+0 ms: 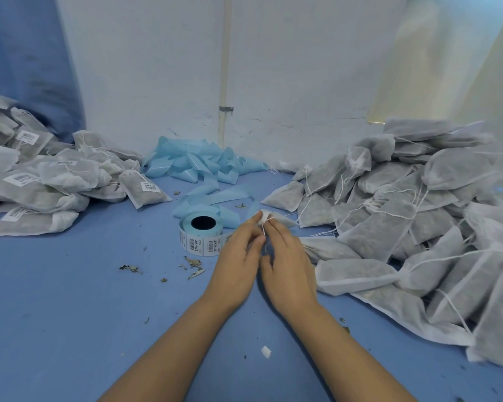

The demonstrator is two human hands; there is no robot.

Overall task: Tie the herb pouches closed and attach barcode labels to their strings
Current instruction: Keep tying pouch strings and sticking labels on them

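Far to the left of the left hand, heaped on the blue surface: a pile of labelled pouches, barcodes showing, probably set aside there as finished work, out of reach of the tying. Beyond both hands, against the wall: a tangle of blue backing strip, likely pushed back there as waste once the stickers were peeled off. Just left of the left hand and touching distance from its fingertips: the label roll, standing on its side with barcodes facing outward, seemingly kept close so the next sticker can be taken without stretching. Scattered nearer than the roll: dry herb crumbs, spilled from pouches.

Between the two hands, raised just above the surface: one pouch, neck gathered, body trailing off to the right. Left hand pinching the gathered neck with thumb and forefinger, apparently to keep it bunched. Right hand pinching the white string just below that neck, fingers bent around it, presumably drawing the knot tight. No label on this string yet; tying judged to be the step in hand.

To the right of the right hand, close by and rising well away: a large heap of unlabelled pouches, loose strings hanging, likely the supply waiting its turn.
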